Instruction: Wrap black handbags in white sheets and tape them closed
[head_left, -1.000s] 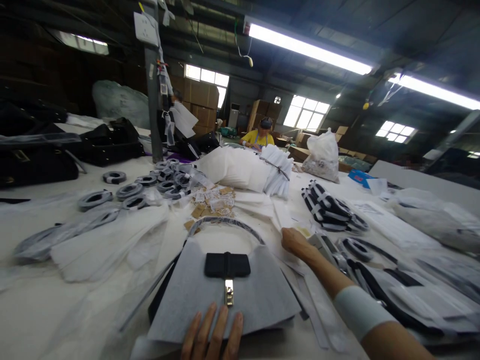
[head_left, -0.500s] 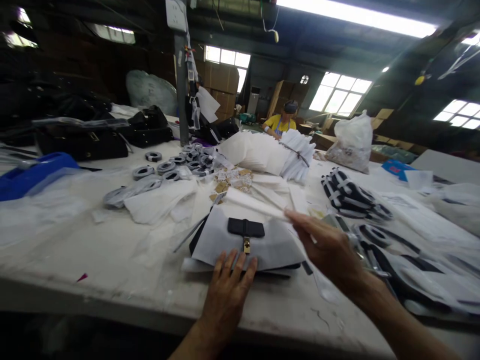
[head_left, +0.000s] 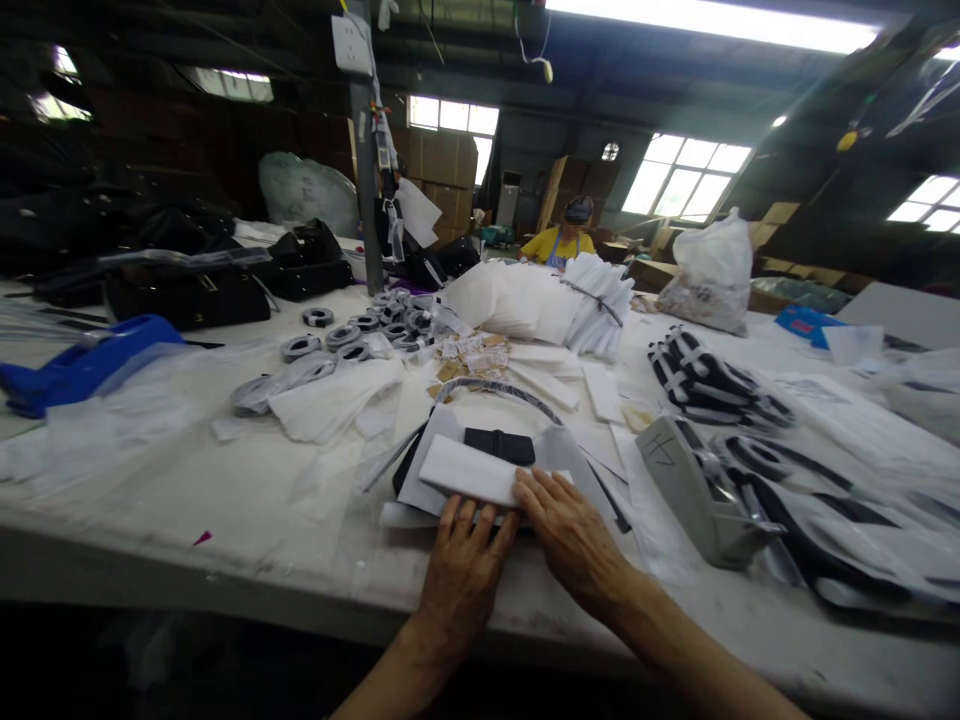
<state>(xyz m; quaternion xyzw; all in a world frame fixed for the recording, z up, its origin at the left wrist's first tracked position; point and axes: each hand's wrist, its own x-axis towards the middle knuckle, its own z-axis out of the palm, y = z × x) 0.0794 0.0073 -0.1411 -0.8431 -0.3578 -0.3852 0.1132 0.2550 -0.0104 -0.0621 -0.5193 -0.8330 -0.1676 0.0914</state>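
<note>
A black handbag (head_left: 501,446) wrapped in grey-white sheeting lies flat near the table's front edge, its strap (head_left: 495,388) arching away from me. A folded white paper strip (head_left: 469,471) lies across the bag's front, over the clasp. My left hand (head_left: 463,570) rests flat on the bag's near edge, fingertips under or against the strip. My right hand (head_left: 576,540) lies beside it, fingers spread and pressing on the strip's right end.
Rolls of tape (head_left: 352,334), small tan tags (head_left: 466,352) and a stack of white paper sleeves (head_left: 540,305) lie beyond the bag. Striped straps (head_left: 705,385) and a grey tool (head_left: 701,490) lie to the right. Black bags (head_left: 187,290) and a blue item (head_left: 82,362) sit left. A person in yellow (head_left: 559,240) works far behind.
My right hand reached to the paper pile, lifted a white strip, and has brought it down onto the bag. The camera pulled back; my left hand stayed on the bag.
</note>
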